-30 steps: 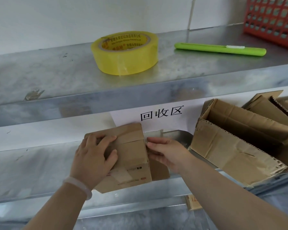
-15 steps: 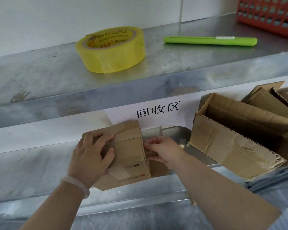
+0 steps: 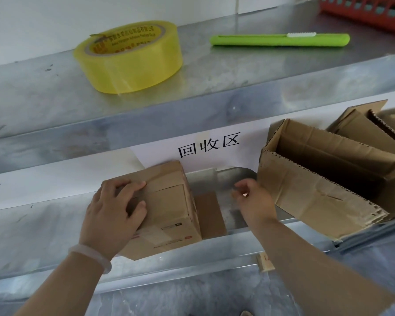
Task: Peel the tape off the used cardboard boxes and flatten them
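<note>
A small brown cardboard box (image 3: 169, 208) with clear tape on its seams lies tilted on the lower metal shelf (image 3: 43, 224). My left hand (image 3: 114, 210) rests on its left half, fingers curled over the top face, and holds it down. My right hand (image 3: 253, 199) is a hand's width to the right of the box, thumb and forefinger pinched together. A faint clear tape strip (image 3: 201, 176) stands off the box's upper right edge toward that hand. A flat brown cardboard piece (image 3: 209, 215) lies just right of the box.
An open, empty cardboard box (image 3: 317, 190) stands right of my right hand, more cardboard (image 3: 360, 126) behind it. On the upper shelf sit a yellow tape roll (image 3: 128, 55), a green utility knife (image 3: 279, 39) and a red basket (image 3: 365, 10). A paper sign (image 3: 209, 147) hangs behind.
My right hand has left the box's right edge and moved right, toward the open box. The left hand stays on the small box.
</note>
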A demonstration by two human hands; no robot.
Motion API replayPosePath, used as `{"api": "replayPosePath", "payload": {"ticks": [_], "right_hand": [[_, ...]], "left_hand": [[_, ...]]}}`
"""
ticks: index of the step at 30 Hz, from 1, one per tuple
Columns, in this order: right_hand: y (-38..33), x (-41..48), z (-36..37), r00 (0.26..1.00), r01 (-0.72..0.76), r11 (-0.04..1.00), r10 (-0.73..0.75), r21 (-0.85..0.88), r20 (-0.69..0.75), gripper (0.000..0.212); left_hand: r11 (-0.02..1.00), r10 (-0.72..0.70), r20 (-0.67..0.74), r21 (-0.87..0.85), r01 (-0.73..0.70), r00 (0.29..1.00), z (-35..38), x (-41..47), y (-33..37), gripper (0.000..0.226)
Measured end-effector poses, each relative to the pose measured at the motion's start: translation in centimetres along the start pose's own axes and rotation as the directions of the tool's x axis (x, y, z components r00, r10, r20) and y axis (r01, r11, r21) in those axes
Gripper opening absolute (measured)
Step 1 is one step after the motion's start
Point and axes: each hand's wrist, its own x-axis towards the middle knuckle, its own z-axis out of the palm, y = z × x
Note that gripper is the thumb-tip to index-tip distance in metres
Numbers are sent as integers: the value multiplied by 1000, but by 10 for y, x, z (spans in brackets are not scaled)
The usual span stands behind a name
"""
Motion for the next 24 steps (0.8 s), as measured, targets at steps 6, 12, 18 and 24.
{"api": "replayPosePath", "payload": {"ticks": [6,12,18,24], "right_hand": [[0,7,-2,995,61,963,-39,-262,90,25],[-42,-23,-2,969,190,982,-187,-3,162,24],[-107,-54,-5,909,260,956,-290,137,298,27],[-117,-58,1,912,232,964,-262,130,315,21]], "left_hand": [[1000,-4,10,-15,4,1000,-3,-1,1,53],[971,-67,95,-222,87,993,-12,7,-8,40],[931,-248,-6,-279,237,969,-26,5,-25,40],[717,-462,105,-540,441,880,-31,-11,-31,29]]}}
